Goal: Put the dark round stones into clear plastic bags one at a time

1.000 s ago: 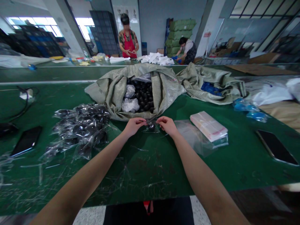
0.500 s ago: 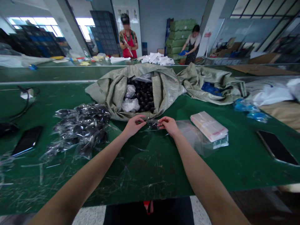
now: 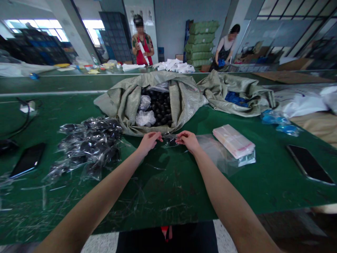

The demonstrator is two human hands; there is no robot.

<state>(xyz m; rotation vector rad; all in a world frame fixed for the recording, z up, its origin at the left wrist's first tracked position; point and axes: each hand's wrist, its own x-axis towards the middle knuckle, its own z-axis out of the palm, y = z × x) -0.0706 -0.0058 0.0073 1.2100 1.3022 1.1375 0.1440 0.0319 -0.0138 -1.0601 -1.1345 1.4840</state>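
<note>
Between my hands, just in front of the open woven sack, is a small clear plastic bag (image 3: 170, 140) with a dark piece inside. My right hand (image 3: 189, 140) pinches its right end between thumb and fingers. At the left end, the fingertips of my left hand (image 3: 150, 142) are pressed together on the film. The woven sack (image 3: 185, 102) holds many black egg-shaped pieces (image 3: 161, 107) and some crumpled clear plastic. To the left lies a pile of bagged dark pieces (image 3: 88, 146). A stack of flat clear bags (image 3: 233, 140) rests to the right.
Phones lie at the left (image 3: 28, 160) and right (image 3: 310, 164). A second sack (image 3: 237, 86) with blue items is at the back right. Plastic scraps (image 3: 126, 207) litter the front of the green table (image 3: 173, 186). Two co-workers (image 3: 143, 45) stand beyond.
My left fingertips have drawn together at the bag's left end. My right hand keeps its pinch. The co-worker at the right has moved rightward, and the one in red has shifted a white item.
</note>
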